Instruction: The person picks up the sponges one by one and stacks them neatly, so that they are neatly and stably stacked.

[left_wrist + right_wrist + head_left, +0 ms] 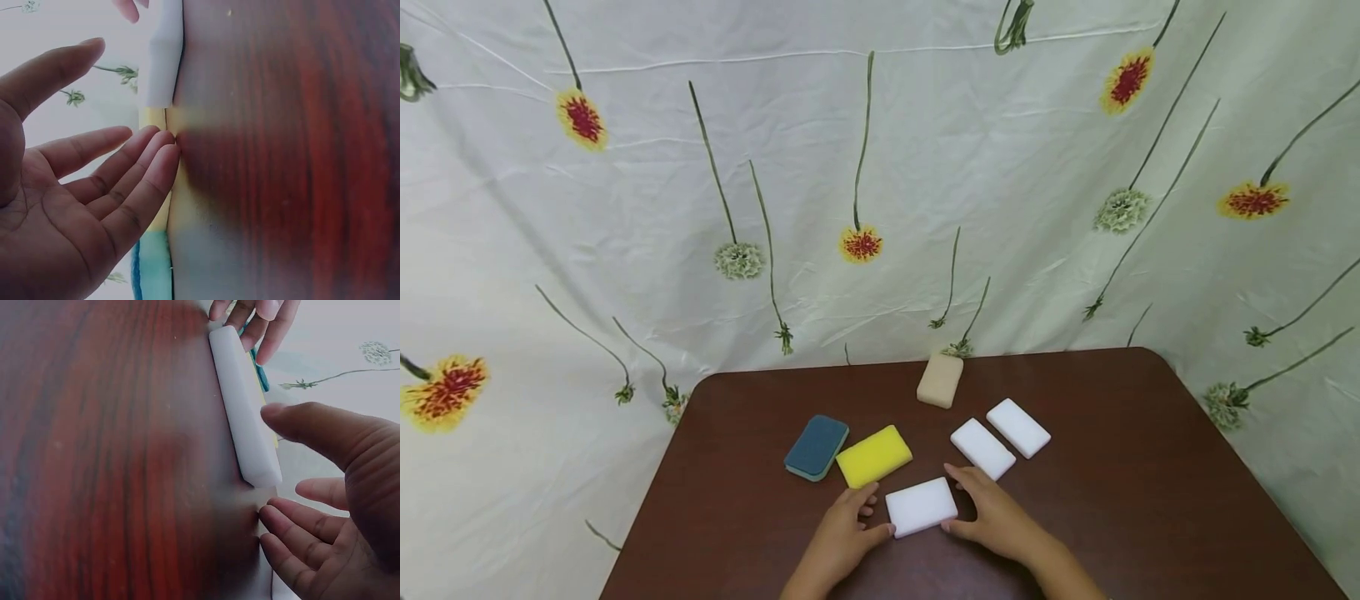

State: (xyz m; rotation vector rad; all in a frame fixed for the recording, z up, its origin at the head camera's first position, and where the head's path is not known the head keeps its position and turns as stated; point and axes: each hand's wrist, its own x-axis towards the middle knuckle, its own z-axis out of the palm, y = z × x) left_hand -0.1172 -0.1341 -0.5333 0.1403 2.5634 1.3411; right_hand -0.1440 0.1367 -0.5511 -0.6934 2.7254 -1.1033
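Observation:
A white sponge block [921, 507] lies flat near the front of the table, between the two hands. My left hand [842, 533] is at its left end, thumb close to the near corner, fingers loosely bent by the table. At the right end, my right hand [996, 514] has thumb and fingers spread apart around that side. The right wrist view shows the block [240, 406] between the hands, with the right hand [331, 512] not gripping it. In the left wrist view the left hand [94, 187] is relaxed, its fingertips in front of a yellow sponge [160, 219].
Behind the left hand lie the yellow sponge [874, 456] and a dark blue-green sponge [817, 447]. Two more white blocks, a nearer one [982, 448] and a farther one [1018, 427], sit back right. A beige sponge [940, 380] rests by the table's [1112, 433] far edge, before a flowered cloth.

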